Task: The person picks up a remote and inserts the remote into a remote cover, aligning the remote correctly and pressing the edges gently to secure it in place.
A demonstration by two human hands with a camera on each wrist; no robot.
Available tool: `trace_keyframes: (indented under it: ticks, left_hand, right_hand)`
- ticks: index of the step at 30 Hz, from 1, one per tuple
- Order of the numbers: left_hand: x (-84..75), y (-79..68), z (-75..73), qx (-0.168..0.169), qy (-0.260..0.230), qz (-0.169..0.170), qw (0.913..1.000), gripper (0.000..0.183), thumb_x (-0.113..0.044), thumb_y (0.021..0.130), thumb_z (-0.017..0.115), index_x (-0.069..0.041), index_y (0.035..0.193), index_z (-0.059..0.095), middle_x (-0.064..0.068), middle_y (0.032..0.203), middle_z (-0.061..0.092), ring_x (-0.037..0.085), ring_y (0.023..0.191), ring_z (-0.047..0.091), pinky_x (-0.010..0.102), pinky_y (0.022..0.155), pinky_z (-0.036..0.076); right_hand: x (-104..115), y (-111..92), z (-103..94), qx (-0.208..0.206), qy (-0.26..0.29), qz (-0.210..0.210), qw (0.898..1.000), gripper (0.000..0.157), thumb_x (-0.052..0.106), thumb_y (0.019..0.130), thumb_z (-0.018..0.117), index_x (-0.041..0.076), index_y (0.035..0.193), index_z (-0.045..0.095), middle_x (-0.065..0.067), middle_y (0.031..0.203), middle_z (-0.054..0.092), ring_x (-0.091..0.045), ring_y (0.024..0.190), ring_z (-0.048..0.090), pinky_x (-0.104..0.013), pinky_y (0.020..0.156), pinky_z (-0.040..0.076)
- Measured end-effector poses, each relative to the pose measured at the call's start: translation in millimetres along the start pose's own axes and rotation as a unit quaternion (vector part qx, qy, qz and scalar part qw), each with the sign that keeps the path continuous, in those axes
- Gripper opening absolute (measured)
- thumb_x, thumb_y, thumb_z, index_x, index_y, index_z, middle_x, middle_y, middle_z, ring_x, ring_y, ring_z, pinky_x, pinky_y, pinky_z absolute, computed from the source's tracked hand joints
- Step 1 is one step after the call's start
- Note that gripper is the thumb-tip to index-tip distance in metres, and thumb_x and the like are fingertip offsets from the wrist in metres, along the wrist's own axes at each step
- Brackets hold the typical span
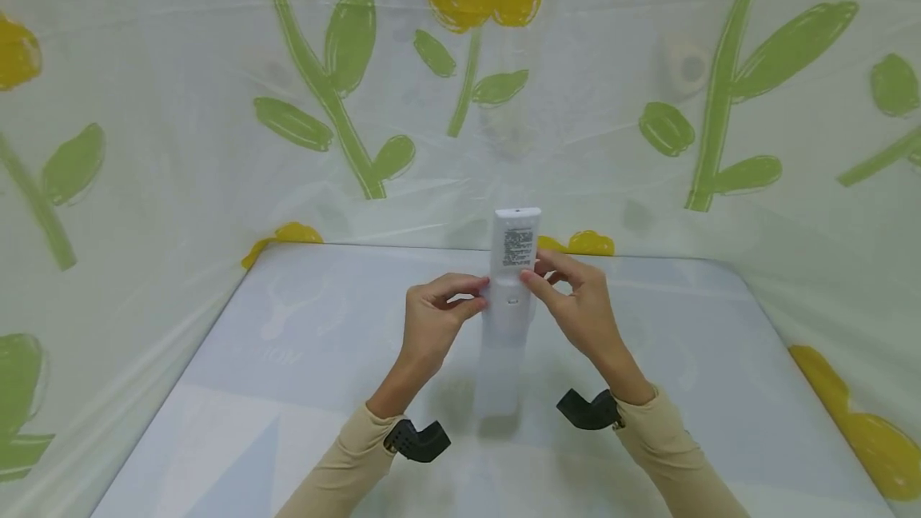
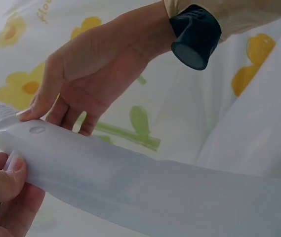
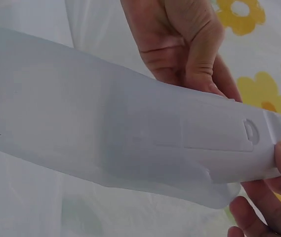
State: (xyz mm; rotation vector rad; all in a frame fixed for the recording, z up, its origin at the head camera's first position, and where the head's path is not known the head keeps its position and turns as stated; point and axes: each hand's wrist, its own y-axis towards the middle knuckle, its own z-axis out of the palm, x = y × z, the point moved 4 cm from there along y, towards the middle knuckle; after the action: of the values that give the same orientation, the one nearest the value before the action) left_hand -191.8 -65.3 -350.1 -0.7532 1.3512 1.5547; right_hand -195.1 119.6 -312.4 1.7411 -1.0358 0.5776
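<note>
A white remote control (image 1: 517, 240), its back with a printed label and a battery-cover latch showing, stands nearly upright over the table. Its lower part sits inside a long translucent plastic sleeve (image 1: 498, 374) that hangs down below it. My left hand (image 1: 435, 318) pinches the sleeve's upper edge at the remote's left side. On the opposite side my right hand (image 1: 579, 302) grips the remote, thumb on its back just below the label. In the right wrist view, the sleeve (image 3: 46, 98) ends short of the remote's latch side, and its loose corner lies near my right fingertips.
Beneath the hands is a pale table (image 1: 345, 358) with faint printed shapes. A white curtain (image 1: 576, 142) with yellow flowers and green leaves hangs behind it and along both sides. Each wrist carries a dark camera mount (image 1: 420, 442).
</note>
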Motion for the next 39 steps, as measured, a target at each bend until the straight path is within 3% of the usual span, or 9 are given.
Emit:
trace_keyframes:
  ticks: [4,9,15,19,24,29,33,39]
  left_hand:
    - [-0.9,-2.1,3.9,-0.009,0.005,-0.015,0.9998,0.021,0.011,0.072,0.075,0.011,0.092,0.07,0.022,0.094,0.068,0.02,0.082,0.066,0.037,0.073,0.057]
    - [-5.2,-4.3,2.8,-0.027,0.018,-0.022,0.9992,0.019,0.013,0.071,0.074,0.01,0.089,0.071,0.021,0.091,0.069,0.022,0.081,0.067,0.038,0.071,0.057]
    - [-6.4,-2.3,6.2,0.003,0.04,-0.042,0.9983,0.021,0.009,0.078,0.071,0.004,0.098,0.071,0.015,0.098,0.068,0.023,0.089,0.064,0.035,0.077,0.056]
    - [-3.7,-2.4,13.9,0.035,0.057,-0.055,0.9963,0.026,-0.004,0.084,0.071,-0.001,0.109,0.065,0.011,0.106,0.064,0.023,0.096,0.06,0.033,0.082,0.054]
    - [2.7,-3.8,18.8,0.016,0.085,-0.067,0.994,0.028,-0.018,0.084,0.073,-0.006,0.107,0.063,0.007,0.104,0.062,0.021,0.096,0.06,0.032,0.081,0.053]
    - [-0.3,-1.5,15.2,0.002,0.057,-0.066,0.9962,0.02,-0.016,0.088,0.068,-0.005,0.104,0.063,0.01,0.099,0.063,0.023,0.09,0.061,0.033,0.076,0.053]
    - [-6.2,0.7,14.0,0.003,0.032,-0.06,0.9977,0.02,-0.015,0.089,0.066,-0.002,0.103,0.063,0.011,0.1,0.064,0.024,0.086,0.061,0.033,0.073,0.054]
    - [-9.1,0.4,14.6,0.006,0.041,-0.068,0.9968,0.02,-0.016,0.089,0.066,-0.001,0.103,0.063,0.011,0.099,0.065,0.022,0.085,0.061,0.033,0.073,0.054]
  right_hand:
    - [-2,-3,-3.9,0.01,-0.022,-0.003,1.0,0.029,0.012,0.086,0.07,0.006,0.114,0.068,-0.004,0.086,0.067,-0.014,0.081,0.055,-0.034,0.075,0.049]
    - [-2,-7,-3.7,0.019,-0.03,-0.01,0.999,0.028,0.013,0.085,0.071,0.006,0.112,0.07,-0.001,0.085,0.067,-0.014,0.081,0.055,-0.031,0.075,0.048]
    - [-1,-8,-3.5,-0.004,-0.014,-0.008,1.0,0.025,0.011,0.086,0.07,0.005,0.11,0.069,-0.003,0.094,0.069,-0.013,0.084,0.056,-0.027,0.078,0.048]
    - [7,-8,-3.1,-0.025,0.013,0.007,1.0,0.022,0.007,0.085,0.071,0.001,0.106,0.069,-0.008,0.094,0.068,-0.015,0.082,0.056,-0.025,0.075,0.052]
    - [-5,-10,0.0,-0.035,0.052,-0.001,0.998,0.02,0.006,0.081,0.074,0.003,0.1,0.07,-0.006,0.094,0.066,-0.016,0.084,0.058,-0.026,0.078,0.054]
    - [-11,-14,-1.1,0.016,0.095,-0.004,0.995,0.019,-0.001,0.082,0.071,0.0,0.101,0.068,-0.011,0.103,0.061,-0.018,0.097,0.056,-0.027,0.083,0.053]
    - [-17,-20,-3.8,0.074,0.133,0.017,0.988,0.025,-0.004,0.083,0.069,-0.001,0.107,0.065,-0.013,0.105,0.061,-0.021,0.094,0.06,-0.029,0.082,0.054]
    - [-23,-25,-7.8,0.127,0.141,0.049,0.981,0.031,0.001,0.081,0.073,0.002,0.111,0.064,-0.012,0.107,0.064,-0.024,0.092,0.064,-0.033,0.079,0.055]
